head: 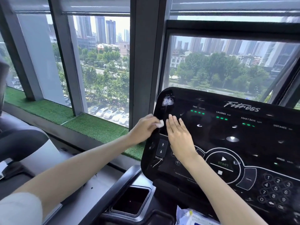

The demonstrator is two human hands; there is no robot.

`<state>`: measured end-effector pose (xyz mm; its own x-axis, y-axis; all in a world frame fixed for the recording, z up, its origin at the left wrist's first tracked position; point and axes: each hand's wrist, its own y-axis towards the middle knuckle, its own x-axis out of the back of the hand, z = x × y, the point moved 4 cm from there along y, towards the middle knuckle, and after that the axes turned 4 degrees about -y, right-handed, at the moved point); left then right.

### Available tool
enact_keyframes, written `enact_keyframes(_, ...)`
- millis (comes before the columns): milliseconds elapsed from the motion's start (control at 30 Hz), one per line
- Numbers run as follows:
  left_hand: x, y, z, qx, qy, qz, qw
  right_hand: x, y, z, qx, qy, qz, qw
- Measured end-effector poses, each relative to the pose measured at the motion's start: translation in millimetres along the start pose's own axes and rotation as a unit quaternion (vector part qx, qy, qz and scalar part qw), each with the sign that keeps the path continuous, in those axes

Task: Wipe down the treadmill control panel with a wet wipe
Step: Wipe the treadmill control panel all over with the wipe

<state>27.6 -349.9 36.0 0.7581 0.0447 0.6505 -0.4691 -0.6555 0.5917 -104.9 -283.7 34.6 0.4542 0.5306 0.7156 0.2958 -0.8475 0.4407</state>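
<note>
The black treadmill control panel (pixel 243 140) fills the right half of the view, with green readouts, a START ring and a number keypad. My left hand (pixel 144 129) is at the panel's left edge, pinching a small crumpled white wet wipe (pixel 160 123) against that edge. A wet streak shines on the panel's upper left corner (pixel 168 101). My right hand (pixel 180 137) lies flat on the panel's left part, fingers straight and together, just right of the wipe and above the INCLINE arrow buttons (pixel 162 148).
A black cup holder recess (pixel 131 202) sits below the panel's left corner. A blue and white wipe packet (pixel 193 216) lies at the bottom edge. Large windows with grey frames (pixel 142 62) stand behind, with a strip of artificial grass (pixel 90 125) on the sill. Another machine's dark part (pixel 21 143) is at the left.
</note>
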Motion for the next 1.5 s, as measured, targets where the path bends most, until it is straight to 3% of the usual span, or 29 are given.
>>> enact_keyframes(100, 16.1, 26.7, -4.6, 0.018, -0.004, -0.044, 0.999, 0.8, 0.4, -1.5, 0.007, -0.006, 0.006, 1.0)
enact_keyframes(300, -20.3, -39.3, 5.3, -0.042, 0.001, 0.08, 0.996, -0.2, -22.2, 10.8, -0.023, 0.112, -0.046, 0.992)
enact_keyframes(533, 6.1, 12.1, -7.2, 0.03, -0.016, -0.058, 0.998, -1.6, -41.3, 26.2, -0.018, 0.117, -0.021, 0.993)
enact_keyframes(733, -13.5, -29.0, 3.5, -0.068, 0.01, 0.096, 0.993, -6.0, -42.0, 16.2, -0.028, 0.093, 0.019, 0.995)
enact_keyframes(900, 10.9, 14.5, 4.3, -0.031, 0.005, -0.028, 0.999, -11.7, -39.2, 19.2, -0.035, 0.094, 0.006, 0.995)
enact_keyframes(1100, -31.3, -55.2, 9.5, -0.115, 0.018, 0.113, 0.987, -14.8, -41.5, 20.6, -0.022, 0.067, 0.01, 0.997)
enact_keyframes(1267, 4.1, -2.1, 4.4, -0.032, 0.014, -0.046, 0.998, -15.1, -40.8, 21.0, -0.027, 0.04, 0.029, 0.998)
enact_keyframes(1433, -34.5, -57.4, 7.7, -0.125, 0.066, 0.098, 0.985, -15.9, -42.6, 21.6, -0.024, 0.043, 0.001, 0.999)
enact_keyframes(1500, -30.3, -54.9, 5.8, -0.114, 0.049, 0.104, 0.987, -17.0, -42.6, 20.9, -0.027, 0.046, -0.005, 0.999)
